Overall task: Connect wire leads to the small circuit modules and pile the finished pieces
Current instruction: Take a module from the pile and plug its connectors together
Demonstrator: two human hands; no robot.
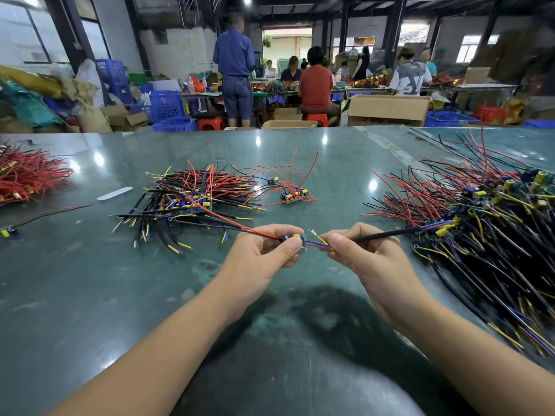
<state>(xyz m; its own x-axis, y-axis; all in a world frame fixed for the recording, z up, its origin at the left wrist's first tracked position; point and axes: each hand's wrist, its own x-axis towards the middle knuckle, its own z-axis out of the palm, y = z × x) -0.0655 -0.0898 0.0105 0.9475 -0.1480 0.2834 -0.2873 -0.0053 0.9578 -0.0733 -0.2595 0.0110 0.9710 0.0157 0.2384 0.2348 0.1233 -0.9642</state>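
Left hand [264, 250] pinches module [295, 240]; right hand [357, 250] pinches lead [381, 235] (forearms converging).

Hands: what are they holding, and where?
Left hand pinches the small circuit module between thumb and fingers. Right hand pinches the black-sleeved wire lead near its bared end.

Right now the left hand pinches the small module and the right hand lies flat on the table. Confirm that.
Not quite. The left hand does pinch the small module, but the head view shows the right hand raised, gripping the black-sleeved wire lead.
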